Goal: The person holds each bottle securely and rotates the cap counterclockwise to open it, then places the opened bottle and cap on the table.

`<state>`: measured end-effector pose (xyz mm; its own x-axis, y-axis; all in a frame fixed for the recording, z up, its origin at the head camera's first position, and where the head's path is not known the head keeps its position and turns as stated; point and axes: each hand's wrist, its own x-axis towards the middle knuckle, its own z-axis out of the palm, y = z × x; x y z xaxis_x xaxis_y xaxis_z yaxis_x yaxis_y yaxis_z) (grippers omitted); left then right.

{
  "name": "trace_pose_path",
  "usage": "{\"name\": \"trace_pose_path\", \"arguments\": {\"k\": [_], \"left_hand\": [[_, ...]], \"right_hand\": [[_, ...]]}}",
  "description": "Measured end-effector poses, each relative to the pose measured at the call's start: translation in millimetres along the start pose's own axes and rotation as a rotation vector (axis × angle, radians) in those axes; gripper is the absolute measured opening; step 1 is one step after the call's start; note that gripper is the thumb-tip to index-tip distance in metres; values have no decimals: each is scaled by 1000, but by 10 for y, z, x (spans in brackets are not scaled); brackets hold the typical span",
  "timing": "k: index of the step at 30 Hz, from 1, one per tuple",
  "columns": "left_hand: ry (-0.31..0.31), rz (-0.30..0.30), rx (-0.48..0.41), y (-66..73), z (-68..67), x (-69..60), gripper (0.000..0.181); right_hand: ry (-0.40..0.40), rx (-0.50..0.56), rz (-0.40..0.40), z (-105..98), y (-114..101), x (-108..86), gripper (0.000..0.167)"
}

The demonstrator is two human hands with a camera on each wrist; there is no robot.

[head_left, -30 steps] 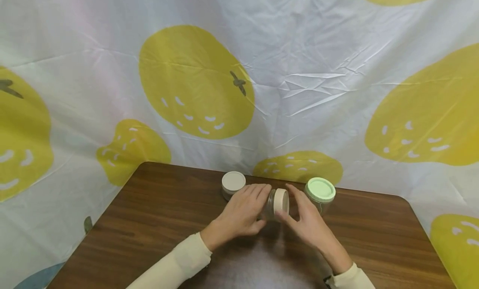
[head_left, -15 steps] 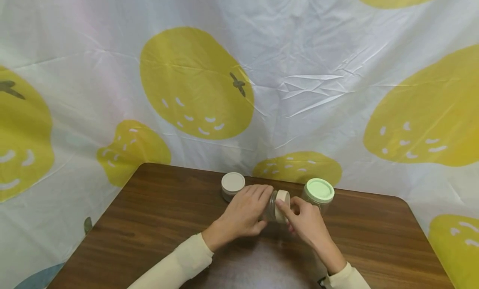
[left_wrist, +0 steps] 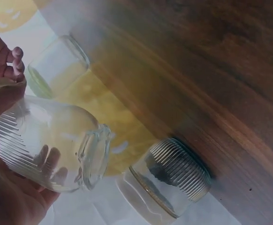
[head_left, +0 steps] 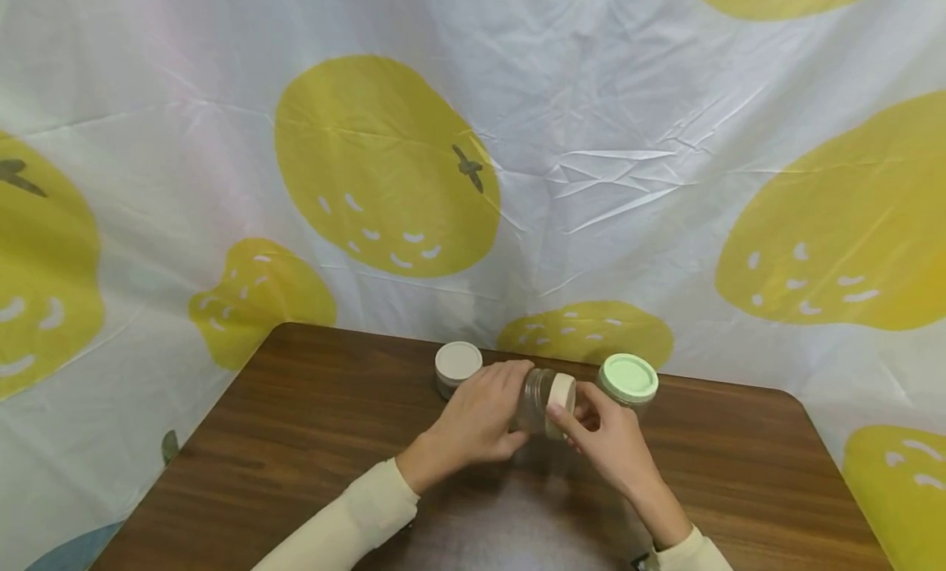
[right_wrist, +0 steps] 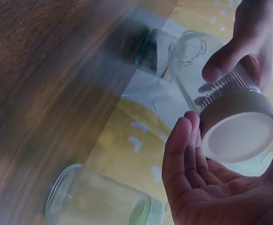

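A clear glass jar (head_left: 535, 398) with ribbed sides lies tilted between the hands, its pale lid (head_left: 562, 394) facing right. The left hand (head_left: 480, 415) grips the jar's body; in the left wrist view its fingers show through the glass (left_wrist: 66, 145). Fingers and thumb of the right hand (head_left: 609, 439) hold the lid's rim, and the right wrist view shows them around the lid (right_wrist: 239, 136). Whether the lid is loose from the jar, I cannot tell.
Behind the left hand stands a jar with a whitish lid (head_left: 458, 361), dark contents visible in its ribbed glass (left_wrist: 174, 168). A jar with a light green lid (head_left: 628, 377) stands just beyond the right hand. A lemon-print cloth (head_left: 591, 226) hangs behind the brown table (head_left: 310, 423).
The right hand has closed from spread fingers onto the lid's rim. The jar's lidded end has shifted slightly right, and more of its glass shows beside the left hand.
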<state>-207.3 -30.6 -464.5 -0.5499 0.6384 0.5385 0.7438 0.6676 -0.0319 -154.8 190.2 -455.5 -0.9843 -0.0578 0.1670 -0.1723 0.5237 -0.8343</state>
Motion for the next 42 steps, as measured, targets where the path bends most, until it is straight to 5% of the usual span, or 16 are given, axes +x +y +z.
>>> {"name": "trace_pose_path", "arguments": {"k": [8, 14, 28, 42], "left_hand": [[14, -38, -83, -19, 43, 20, 89], [25, -113, -138, -29, 74, 50, 90], [30, -466, -411, 33, 162, 214, 92], [-14, -718, -609, -11, 321, 411, 92]], "right_hand": [[51, 37, -50, -42, 56, -43, 41], [93, -57, -99, -80, 119, -58, 49], [-61, -68, -55, -80, 197, -97, 81], [-107, -212, -129, 52, 289, -124, 81]]}}
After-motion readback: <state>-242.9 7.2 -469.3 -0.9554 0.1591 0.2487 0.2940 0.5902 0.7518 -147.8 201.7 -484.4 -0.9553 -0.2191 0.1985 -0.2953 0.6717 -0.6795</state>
